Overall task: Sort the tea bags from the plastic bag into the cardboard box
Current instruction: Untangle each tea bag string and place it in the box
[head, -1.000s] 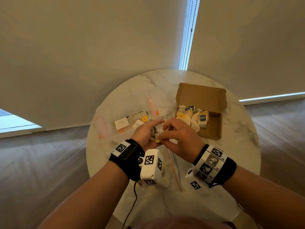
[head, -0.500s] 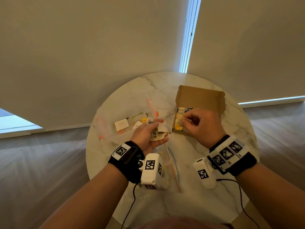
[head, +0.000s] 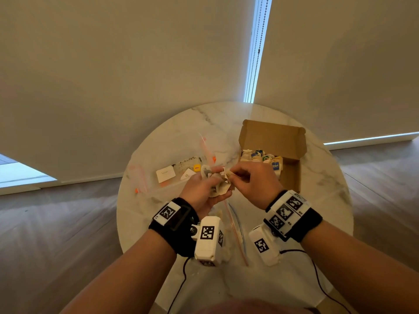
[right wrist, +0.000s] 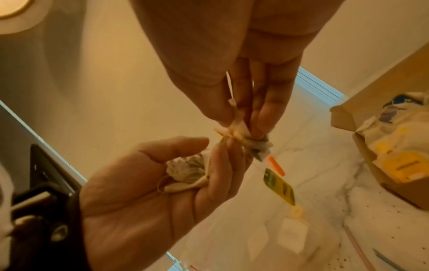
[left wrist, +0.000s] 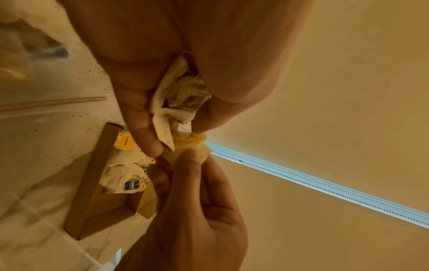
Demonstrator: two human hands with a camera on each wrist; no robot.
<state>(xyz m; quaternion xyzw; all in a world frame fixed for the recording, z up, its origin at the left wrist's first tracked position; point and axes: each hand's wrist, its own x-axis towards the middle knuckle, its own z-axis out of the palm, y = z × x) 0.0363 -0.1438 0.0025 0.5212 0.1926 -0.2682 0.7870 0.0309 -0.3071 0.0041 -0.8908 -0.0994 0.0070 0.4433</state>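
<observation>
Head view: two hands meet above a round marble counter (head: 317, 189). Left hand (head: 201, 189), palm up, fingers curled round a crumpled clump of tea bags (head: 218, 188). Right hand (head: 251, 182) pinches one bag (right wrist: 243, 133) at the clump's edge, thumb vs. fingertips, grip closed on it. A yellow tag (right wrist: 279, 187) dangles below on a string.

Box (head: 292, 175) sits open, just right of the hands, lid flap up at the back; several bags w/ blue and yellow tags already inside, packed to its left side. Clear plastic bag (head: 235, 225) lies flat on the counter under the wrists; loose tags and another clear bag lie left of the hands.

Risks, as I judge: strings look tangled, so pulling the pinched bag may drag others out of the left palm, or tear the thin paper and spill tea. Dark specks already dot the counter nr. the box.

Room: short, unobstructed path right to the box; its bare half is nearest the person. The box's near-right corner is close to the counter edge; a nudge could shift it that way.
</observation>
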